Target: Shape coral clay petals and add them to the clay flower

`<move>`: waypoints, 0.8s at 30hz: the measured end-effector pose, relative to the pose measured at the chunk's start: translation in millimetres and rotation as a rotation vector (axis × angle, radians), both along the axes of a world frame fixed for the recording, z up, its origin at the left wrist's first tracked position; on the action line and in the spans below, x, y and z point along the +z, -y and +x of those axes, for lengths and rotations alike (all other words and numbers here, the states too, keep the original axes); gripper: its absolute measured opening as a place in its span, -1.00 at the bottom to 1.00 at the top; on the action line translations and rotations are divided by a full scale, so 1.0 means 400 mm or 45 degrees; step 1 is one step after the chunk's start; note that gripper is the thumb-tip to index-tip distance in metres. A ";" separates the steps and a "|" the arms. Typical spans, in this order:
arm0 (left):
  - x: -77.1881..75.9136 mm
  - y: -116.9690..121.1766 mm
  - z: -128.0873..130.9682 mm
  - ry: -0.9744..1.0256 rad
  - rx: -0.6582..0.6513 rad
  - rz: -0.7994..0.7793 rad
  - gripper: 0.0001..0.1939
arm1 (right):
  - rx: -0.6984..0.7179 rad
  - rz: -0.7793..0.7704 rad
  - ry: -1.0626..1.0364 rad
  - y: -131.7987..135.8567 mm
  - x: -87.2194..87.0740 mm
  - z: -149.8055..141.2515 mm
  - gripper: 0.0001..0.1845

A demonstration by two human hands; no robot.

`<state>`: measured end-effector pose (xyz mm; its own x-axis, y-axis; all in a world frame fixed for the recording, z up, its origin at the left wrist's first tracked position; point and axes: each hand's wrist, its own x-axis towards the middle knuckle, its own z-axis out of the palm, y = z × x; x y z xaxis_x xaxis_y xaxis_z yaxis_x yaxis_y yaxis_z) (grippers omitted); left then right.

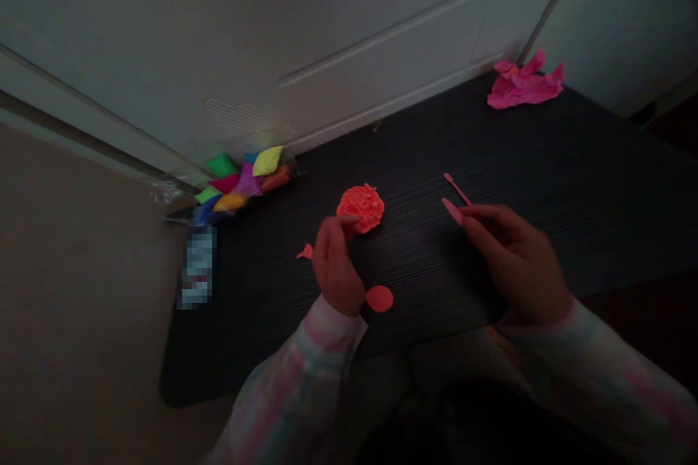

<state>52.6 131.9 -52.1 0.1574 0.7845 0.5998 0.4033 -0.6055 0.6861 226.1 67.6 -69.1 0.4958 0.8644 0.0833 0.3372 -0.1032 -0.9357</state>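
A round, ruffled orange-pink clay flower (pixel 364 205) lies on the dark table. My left hand (pixel 337 265) is closed at its near left edge, the fingertips overlapping the ruffles; the thumb is mostly hidden. Between the thumb and forefinger of my right hand (pixel 518 265) is a pink modelling knife (pixel 452 211), its flat blade pointing left, away from the flower. Just beyond that blade is a second thin pink modelling tool (pixel 456 188) with a small paddle end. Near my left wrist sits a flat orange-pink clay disc (pixel 380 298). A small clay scrap (pixel 306 253) is left of my left hand.
A clear bag of colourful clay packets (pixel 248 182) rests at the back left, with a blurred-out pale item (pixel 197 269) in front of it. Crumpled pink material (pixel 526 83) is at the far right corner. A white panelled surface (pixel 382 36) rises behind the table.
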 end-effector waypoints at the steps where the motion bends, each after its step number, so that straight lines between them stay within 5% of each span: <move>1: 0.001 -0.001 0.002 -0.057 -0.041 0.053 -0.70 | 0.002 0.001 -0.004 0.000 0.000 0.000 -0.86; 4: -0.005 0.009 0.023 -0.319 -0.267 0.203 -0.83 | -0.004 -0.004 -0.004 0.002 0.002 0.000 -0.86; 7: -0.018 0.026 0.054 -0.779 -0.451 0.322 -0.75 | -0.007 -0.014 0.006 0.003 0.005 0.000 -0.87; 13: -0.026 0.028 0.083 -1.143 -0.552 0.138 -0.59 | -0.026 -0.016 0.059 0.001 0.003 -0.001 -0.86; 19: -0.015 0.027 0.065 -0.893 -0.552 0.046 -0.46 | -0.001 -0.009 0.089 0.000 0.004 0.001 -0.85; 24: -0.013 0.021 0.033 -0.118 -0.391 0.011 -0.71 | -0.041 0.000 0.072 -0.004 0.005 -0.001 -0.85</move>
